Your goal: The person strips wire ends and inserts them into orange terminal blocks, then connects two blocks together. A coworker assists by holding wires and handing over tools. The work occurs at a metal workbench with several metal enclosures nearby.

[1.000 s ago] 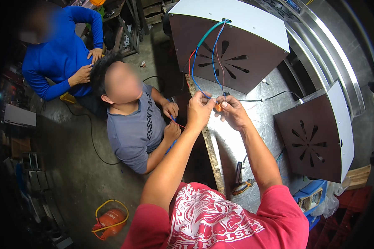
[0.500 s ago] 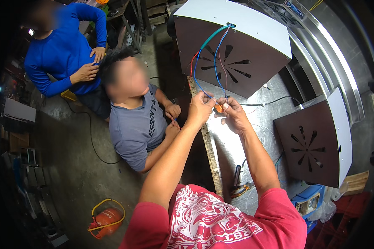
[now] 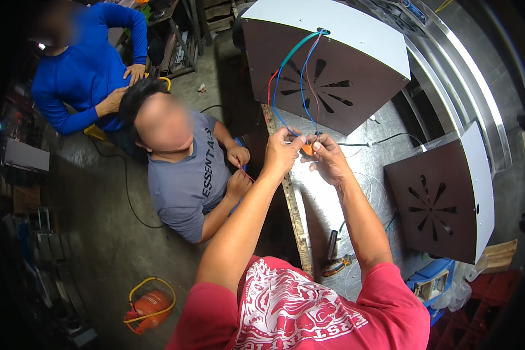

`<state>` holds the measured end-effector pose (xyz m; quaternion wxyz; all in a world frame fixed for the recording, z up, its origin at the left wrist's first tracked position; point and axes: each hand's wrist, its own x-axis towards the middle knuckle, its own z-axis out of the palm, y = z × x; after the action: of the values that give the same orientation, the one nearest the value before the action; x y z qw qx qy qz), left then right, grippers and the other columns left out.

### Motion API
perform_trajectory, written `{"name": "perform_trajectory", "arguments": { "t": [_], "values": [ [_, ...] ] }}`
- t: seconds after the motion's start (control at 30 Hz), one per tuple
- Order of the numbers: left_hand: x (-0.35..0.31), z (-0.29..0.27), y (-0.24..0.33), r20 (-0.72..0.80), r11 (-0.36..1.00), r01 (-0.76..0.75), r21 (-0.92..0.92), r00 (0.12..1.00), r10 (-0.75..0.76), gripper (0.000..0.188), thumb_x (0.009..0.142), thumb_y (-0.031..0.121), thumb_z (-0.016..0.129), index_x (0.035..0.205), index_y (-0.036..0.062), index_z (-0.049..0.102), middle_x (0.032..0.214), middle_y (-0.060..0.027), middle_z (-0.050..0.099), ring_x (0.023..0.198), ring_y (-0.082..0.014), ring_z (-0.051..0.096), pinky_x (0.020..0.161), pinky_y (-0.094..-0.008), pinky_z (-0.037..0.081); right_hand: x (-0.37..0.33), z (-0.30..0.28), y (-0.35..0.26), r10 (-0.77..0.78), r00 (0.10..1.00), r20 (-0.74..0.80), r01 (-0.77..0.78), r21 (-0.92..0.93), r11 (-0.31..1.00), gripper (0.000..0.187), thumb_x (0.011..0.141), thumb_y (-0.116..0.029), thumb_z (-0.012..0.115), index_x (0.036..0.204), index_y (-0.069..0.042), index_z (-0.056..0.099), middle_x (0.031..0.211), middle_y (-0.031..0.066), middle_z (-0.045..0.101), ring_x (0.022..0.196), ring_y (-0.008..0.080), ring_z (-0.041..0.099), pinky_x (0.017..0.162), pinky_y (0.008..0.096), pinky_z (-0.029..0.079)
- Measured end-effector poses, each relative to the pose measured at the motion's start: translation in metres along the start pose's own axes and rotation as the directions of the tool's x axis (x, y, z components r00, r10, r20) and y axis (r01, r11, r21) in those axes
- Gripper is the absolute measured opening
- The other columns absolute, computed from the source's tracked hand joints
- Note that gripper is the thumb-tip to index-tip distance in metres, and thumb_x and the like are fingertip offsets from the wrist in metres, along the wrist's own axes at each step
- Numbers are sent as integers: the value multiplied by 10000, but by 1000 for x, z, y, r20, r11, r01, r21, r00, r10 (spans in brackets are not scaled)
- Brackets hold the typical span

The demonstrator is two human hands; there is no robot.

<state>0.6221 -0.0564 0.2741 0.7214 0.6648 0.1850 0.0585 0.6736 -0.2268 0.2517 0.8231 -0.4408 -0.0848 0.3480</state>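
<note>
My left hand (image 3: 282, 153) pinches the end of a blue wire (image 3: 275, 105) between thumb and fingertips. Close beside it, my right hand (image 3: 329, 158) is closed on a small orange piece (image 3: 308, 150), whose exact kind I cannot make out. A second blue wire (image 3: 303, 87) and a thin brownish wire run down to the right fingers. These wires come from a hole in the top of a large brown-and-white metal housing (image 3: 344, 70), partly through a green sleeve (image 3: 293, 51). A red wire (image 3: 269, 87) hangs beside them. The fingers hide the wire ends.
Below my hands is a metal-topped table (image 3: 315, 204). Pliers (image 3: 336, 266) and a black tool (image 3: 332, 245) lie near my right forearm. A smaller brown housing (image 3: 434, 204) stands right. A grey-shirted person (image 3: 184, 175) sits left holding a thin wire; a blue-shirted person (image 3: 93, 64) stands behind.
The grey-shirted person has shifted left, away from the table. My hands keep nearly the same place and grip.
</note>
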Motion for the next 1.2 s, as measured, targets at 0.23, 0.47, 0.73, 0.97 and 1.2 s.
{"name": "perform_trajectory", "arguments": {
  "t": [0.23,0.47,0.73,0.97,1.2],
  "values": [
    [-2,6,-2,-41,999,12,-38,999,-14,239,906,146,750,1070,-14,681,884,-86,717,773,-143,657,684,-303,522,3,-2,-1,-31,999,-41,31,1,1000,213,928,-258,781,998,-171,600,1175,32,686,836,288,734,509,297,579],
    [-6,8,1,-62,1000,20,-14,998,-21,235,929,174,733,1073,-7,696,915,-85,721,743,-135,651,638,-290,518,-5,-3,-4,-11,999,-46,11,11,1000,201,974,-250,727,1056,-133,586,1164,70,693,842,282,765,542,298,628],
    [-7,8,3,-14,999,34,-14,999,-34,237,942,188,722,1064,-13,691,925,-95,721,765,-145,660,617,-297,518,-10,-2,-7,14,1000,-9,-14,-7,1000,231,980,-263,719,1101,-133,570,1178,80,676,864,290,764,539,302,636],
    [-6,7,1,5,999,40,-12,999,-40,248,941,191,722,1072,-17,688,917,-101,721,783,-148,660,644,-302,522,-9,0,-8,-5,1000,-14,5,-59,998,251,989,-281,706,1135,-122,576,1152,107,675,870,272,761,557,301,638],
    [-5,12,-2,8,999,26,45,1000,-26,250,970,206,698,1077,-20,692,945,-105,722,825,-159,682,707,-310,551,-10,0,-10,34,998,-52,-38,-64,997,276,941,-308,768,1059,-165,563,1226,34,655,875,284,736,521,302,568]
  ]
}}
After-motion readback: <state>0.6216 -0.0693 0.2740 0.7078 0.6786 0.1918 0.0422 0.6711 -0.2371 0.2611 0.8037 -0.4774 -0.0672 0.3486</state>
